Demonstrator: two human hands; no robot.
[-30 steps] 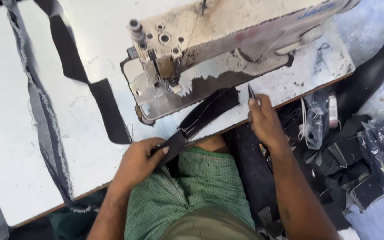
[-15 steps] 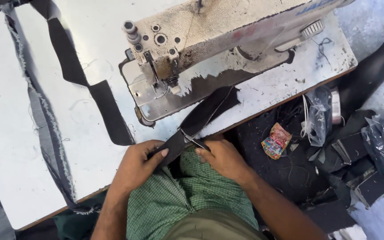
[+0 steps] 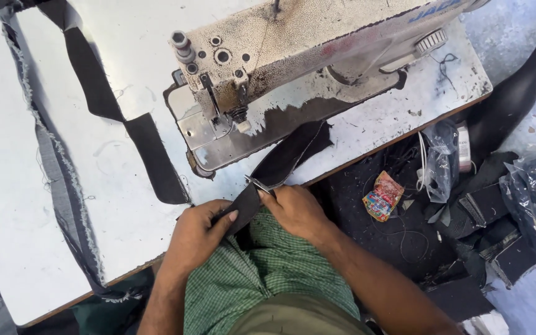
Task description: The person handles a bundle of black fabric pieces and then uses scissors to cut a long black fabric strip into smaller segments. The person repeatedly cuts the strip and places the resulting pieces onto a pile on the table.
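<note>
I'm holding a black fabric strip (image 3: 280,167) at the tabletop (image 3: 125,217) edge, just in front of the sewing machine (image 3: 293,68). My left hand (image 3: 196,232) is closed on the near end of the strip, thumb pressing on top of it. My right hand (image 3: 296,211) is closed around small thread snips (image 3: 259,184), with their tips touching the strip right beside my left thumb. The far end of the strip is lying on the tabletop, reaching toward the machine's base, below the needle area (image 3: 240,115). A thin thread is running along the strip toward the machine; I can't tell where it ends.

Left of the machine, a long black band (image 3: 119,118) is lying across the tabletop, and farther left a frayed grey denim strip (image 3: 57,161) is running along it. Right of the machine, off the tabletop, a colourful small wrapper (image 3: 381,196) is lying on dark cloth, with clear plastic bags (image 3: 442,161) and black fabric pieces (image 3: 491,211) near it. My green checked shirt (image 3: 262,279) is just under both hands.
</note>
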